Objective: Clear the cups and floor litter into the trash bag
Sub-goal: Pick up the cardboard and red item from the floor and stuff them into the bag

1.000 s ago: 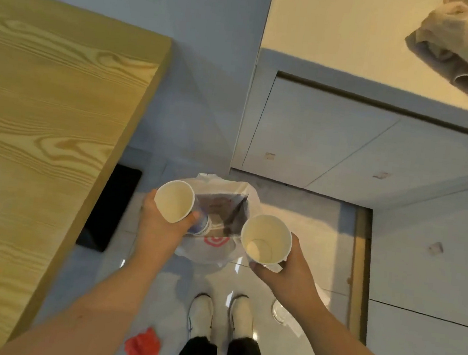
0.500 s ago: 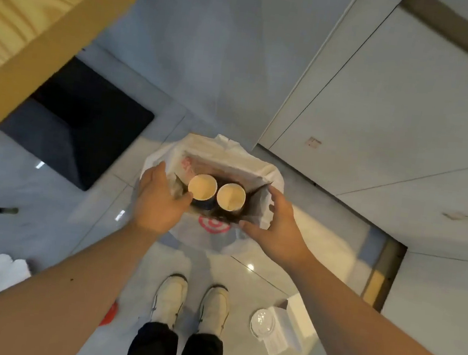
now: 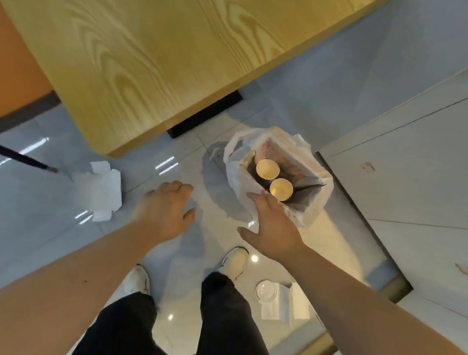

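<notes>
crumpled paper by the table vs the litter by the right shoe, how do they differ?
The crumpled paper lies left of the left hand, near the table; the packet litter lies right of the right shoe. The paper is a loose, creased sheet; the litter is flat packets with a clear round lid. Both are white and still on the floor.

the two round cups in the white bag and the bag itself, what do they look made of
The two round cream cups: likely paper, matte, with thin rolled rims. The white trash bag: thin plastic film, slightly glossy and translucent, crumpled with loop handles; a stiffer brown liner, probably a paper bag, stands inside it.
</notes>
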